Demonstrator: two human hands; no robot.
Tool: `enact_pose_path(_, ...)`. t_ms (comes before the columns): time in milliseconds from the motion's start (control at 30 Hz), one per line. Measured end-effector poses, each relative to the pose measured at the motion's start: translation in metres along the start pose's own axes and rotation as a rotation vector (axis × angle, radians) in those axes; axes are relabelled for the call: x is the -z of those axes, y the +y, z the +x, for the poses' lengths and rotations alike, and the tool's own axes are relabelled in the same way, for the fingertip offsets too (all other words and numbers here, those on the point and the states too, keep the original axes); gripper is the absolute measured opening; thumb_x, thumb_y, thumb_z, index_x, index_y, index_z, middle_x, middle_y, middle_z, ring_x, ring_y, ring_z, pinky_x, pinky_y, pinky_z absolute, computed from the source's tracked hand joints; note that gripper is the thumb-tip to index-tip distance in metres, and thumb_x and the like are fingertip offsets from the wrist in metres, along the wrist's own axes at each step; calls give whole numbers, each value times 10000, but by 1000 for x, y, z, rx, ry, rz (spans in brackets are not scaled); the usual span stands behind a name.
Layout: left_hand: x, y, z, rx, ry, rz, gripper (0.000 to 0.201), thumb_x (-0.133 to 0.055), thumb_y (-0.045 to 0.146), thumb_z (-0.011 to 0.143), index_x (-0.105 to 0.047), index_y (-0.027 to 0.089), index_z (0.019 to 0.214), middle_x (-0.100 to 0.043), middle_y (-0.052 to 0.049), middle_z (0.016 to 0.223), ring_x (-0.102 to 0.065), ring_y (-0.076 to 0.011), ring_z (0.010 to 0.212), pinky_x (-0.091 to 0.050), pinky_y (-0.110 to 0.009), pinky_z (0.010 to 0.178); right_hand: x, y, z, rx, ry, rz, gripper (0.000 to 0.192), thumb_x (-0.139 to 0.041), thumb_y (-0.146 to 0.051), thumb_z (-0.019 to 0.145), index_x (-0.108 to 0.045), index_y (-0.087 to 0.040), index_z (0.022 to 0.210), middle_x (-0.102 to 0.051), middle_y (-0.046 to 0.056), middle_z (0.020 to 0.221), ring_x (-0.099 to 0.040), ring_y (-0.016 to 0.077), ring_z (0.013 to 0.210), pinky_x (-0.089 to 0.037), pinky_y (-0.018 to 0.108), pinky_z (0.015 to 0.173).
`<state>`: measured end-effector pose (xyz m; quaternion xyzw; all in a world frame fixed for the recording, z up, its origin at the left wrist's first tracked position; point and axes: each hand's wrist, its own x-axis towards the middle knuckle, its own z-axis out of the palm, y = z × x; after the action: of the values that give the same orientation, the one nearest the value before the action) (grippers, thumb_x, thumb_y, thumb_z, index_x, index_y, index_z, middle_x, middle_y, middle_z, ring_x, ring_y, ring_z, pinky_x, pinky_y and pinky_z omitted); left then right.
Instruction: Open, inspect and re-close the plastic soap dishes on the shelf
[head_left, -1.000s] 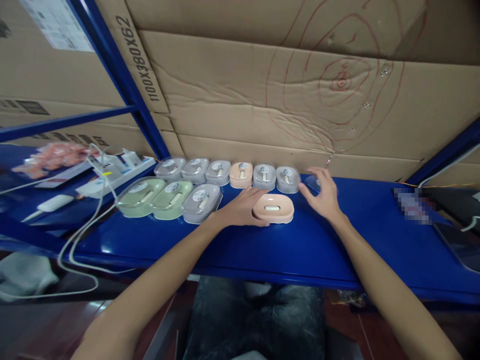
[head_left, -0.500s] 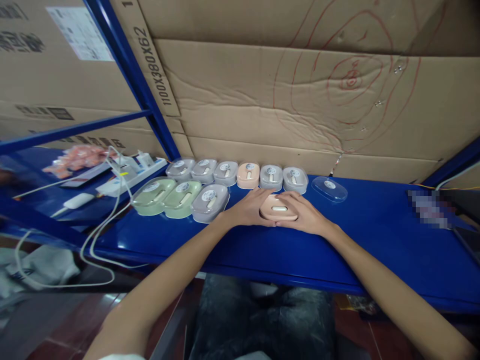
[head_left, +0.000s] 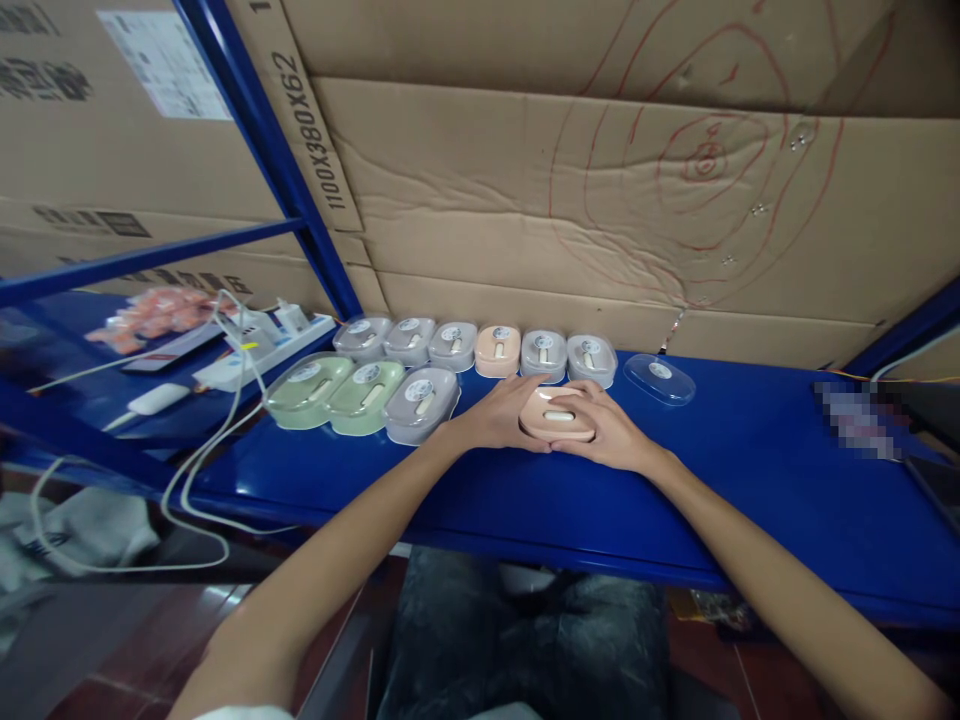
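Observation:
Between my two hands is a peach-coloured box [head_left: 540, 424] with a white oblong piece on its top and no clear lid over it. My left hand [head_left: 504, 412] is wrapped round its left side. My right hand [head_left: 606, 424] grips the right side, with a finger bent over the top. To the right lies a loose clear lid [head_left: 660, 380] with a round sticker. Lidded boxes stand close by on the left: a grey one [head_left: 421, 404] and two green ones, the nearer a green box [head_left: 365, 397]. Behind my hands is a lidded peach box [head_left: 498, 350] in a row of grey ones.
The blue shelf [head_left: 720, 480] is backed by a cardboard sheet [head_left: 465, 180] with red rings drawn on it. At left are a power strip [head_left: 259, 355], white cables [head_left: 196, 470] and pink bagged items [head_left: 161, 315]. A blue upright post [head_left: 247, 110] rises there.
A finger of my right hand has bent further over the top of the peach box. Both hands stay round it, and the other boxes have not moved.

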<state>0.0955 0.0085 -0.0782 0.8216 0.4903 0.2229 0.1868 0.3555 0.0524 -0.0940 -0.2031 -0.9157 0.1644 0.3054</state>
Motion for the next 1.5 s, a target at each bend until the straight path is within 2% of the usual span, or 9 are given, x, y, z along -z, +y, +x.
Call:
enact_pose_path(300, 2, 4, -2, 10, -3, -10, 1279, -914, 685, 693, -320, 199, 1716, -421, -192, 1727, -370, -495, 1586, -318, -635, 1290, 1, 1, 1, -9, 19, 38, 593, -834, -570, 913, -689, -292, 1417, -622, 145, 1383, -624, 362, 1346, -541, 583, 1148)
enact_pose_path(533, 4, 4, -3, 64, 2, -91, 1448, -962, 685, 621, -204, 199, 1755, -356, -220, 1754, -310, -491, 1626, -292, -639, 1312, 7, -2, 2, -69, 93, 72, 517, -819, -563, 923, -718, -295, 1353, -667, 130, 1355, -668, 348, 1315, -553, 575, 1139)
enact_pose_path(667, 3, 1, -1, 38, 40, -121, 1507, -983, 704, 577, -178, 226, 1759, -296, -213, 1783, -269, -493, 1645, -272, -649, 1320, 10, 3, 3, -113, 162, 111, 467, -773, -592, 952, -738, -307, 1321, -713, 111, 1344, -694, 333, 1289, -538, 565, 1155)
enact_pose_path(767, 4, 0, 0, -16, 49, -127, 1512, -986, 696, 581, -157, 240, 1760, -425, -216, 1704, -383, -476, 1584, -341, -647, 1279, 11, 11, 4, -191, 247, 166, 463, -710, -651, 976, -758, -297, 1269, -756, 101, 1313, -713, 327, 1255, -529, 555, 1153)
enact_pose_path(833, 5, 0, 0, -34, 23, -136, 1508, -983, 684, 597, -139, 237, 1764, -573, -201, 1563, -490, -457, 1498, -378, -640, 1248, 11, 14, 5, -268, 300, 230, 520, -673, -706, 975, -763, -273, 1248, -777, 101, 1292, -725, 333, 1227, -541, 546, 1131)
enact_pose_path(900, 7, -1, 0, -28, -6, -138, 1508, -978, 672, 614, -113, 232, 1769, -634, -182, 1464, -530, -447, 1454, -375, -637, 1244, 12, 15, 7, -341, 325, 313, 591, -648, -757, 965, -766, -244, 1234, -795, 102, 1255, -742, 339, 1184, -563, 529, 1096)
enact_pose_path(1200, 15, 1, -4, 11, -63, -112, 1401, -941, 609, 684, -132, 253, 1770, -604, -148, 1477, -486, -433, 1479, -356, -598, 1261, 7, 29, 5, -515, 382, 669, 716, -527, -828, 993, -744, -228, 1320, -823, 98, 1258, -741, 351, 1259, -591, 529, 1097)
enact_pose_path(1367, 14, 0, -3, 7, -68, -116, 1384, -933, 609, 694, -136, 249, 1768, -598, -148, 1480, -487, -429, 1478, -345, -600, 1267, 9, 29, 5, -485, 376, 579, 657, -514, -796, 1016, -756, -234, 1255, -816, 91, 1272, -744, 346, 1240, -575, 529, 1114)
enact_pose_path(1500, 12, -3, -2, -8, -39, -120, 1389, -948, 615, 668, -177, 226, 1757, -623, -160, 1464, -503, -439, 1470, -358, -616, 1258, 11, 19, 5, -419, 330, 450, 601, -598, -768, 987, -737, -240, 1239, -807, 90, 1262, -742, 341, 1212, -584, 501, 1078)
